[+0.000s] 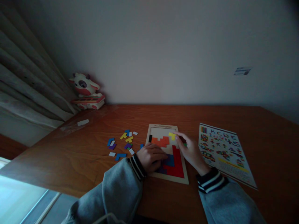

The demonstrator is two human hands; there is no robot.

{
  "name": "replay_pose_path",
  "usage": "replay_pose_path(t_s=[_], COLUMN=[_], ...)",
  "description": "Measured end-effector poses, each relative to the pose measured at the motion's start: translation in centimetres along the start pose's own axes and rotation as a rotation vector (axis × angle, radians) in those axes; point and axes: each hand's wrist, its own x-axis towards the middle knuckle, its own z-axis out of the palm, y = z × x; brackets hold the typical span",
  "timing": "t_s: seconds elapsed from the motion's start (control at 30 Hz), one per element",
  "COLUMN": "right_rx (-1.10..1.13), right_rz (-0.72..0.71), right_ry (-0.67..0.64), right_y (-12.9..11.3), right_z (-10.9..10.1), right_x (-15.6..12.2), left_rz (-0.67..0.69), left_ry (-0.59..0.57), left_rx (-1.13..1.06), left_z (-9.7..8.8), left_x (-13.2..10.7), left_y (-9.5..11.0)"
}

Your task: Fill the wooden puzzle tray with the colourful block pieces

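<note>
A wooden puzzle tray (162,127) lies on the table in front of me, partly filled with orange, red, blue, purple and black pieces. My left hand (151,156) rests curled on the tray's lower left part, fingers bent over the pieces there. My right hand (190,150) lies along the tray's right edge, its fingertips touching a yellow piece (172,135) near the upper right corner. Loose coloured pieces (122,142) are scattered on the table to the left of the tray.
A printed pattern sheet (224,153) lies to the right of the tray. A cow-shaped toy (86,91) stands at the back left by the wall, beside a curtain (30,81). A small clear bag with a white label (77,124) lies on the table's left side.
</note>
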Motion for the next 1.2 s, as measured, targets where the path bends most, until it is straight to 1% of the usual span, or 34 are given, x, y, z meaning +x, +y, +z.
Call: replay_pose_path(t_s=[0.07,0.17,0.27,0.4,0.5,0.67,0.87,0.93,1.03,1.2], right_rx=[-0.026,-0.063,-0.093,-0.102,-0.129,-0.150,-0.123,-0.112,-0.096,-0.099], right_rz=[-0.004,0.009,-0.018,-0.147,-0.206,-0.203,-0.189,-0.190,-0.179,-0.134], right_ry=[0.005,-0.004,-0.061,-0.190,-0.249,-0.280,-0.335,-0.332,-0.267,-0.042], right_y=[0.0,0.3,0.8,1.3,1.4,1.1,0.6,0.6,0.6,0.9], right_z=[0.0,0.2,0.6,1.3,1.5,1.2,1.0,1.0,1.0,0.6], right_x=[0.0,-0.2,-0.3,-0.5,-0.6,-0.6,-0.7,-0.6,-0.6,-0.3], left_rz=[-0.078,-0.161,-0.160,-0.140,-0.141,-0.115,-0.079,-0.073,-0.088,-0.154], left_ry=[0.003,-0.072,-0.145,-0.185,-0.182,-0.145,-0.102,-0.085,-0.054,0.000], left_rx=[0.038,0.082,0.078,0.058,0.050,0.045,0.026,0.017,0.009,0.023], left_z=[-0.2,-0.5,-0.4,-0.2,-0.1,-0.1,-0.2,-0.2,-0.2,-0.6], left_x=[0.0,0.0,-0.1,-0.2,-0.3,-0.3,-0.2,-0.1,-0.1,-0.1], left_y=[-0.5,-1.2,-1.6,-1.6,-1.5,-1.5,-1.4,-1.4,-1.4,-1.4])
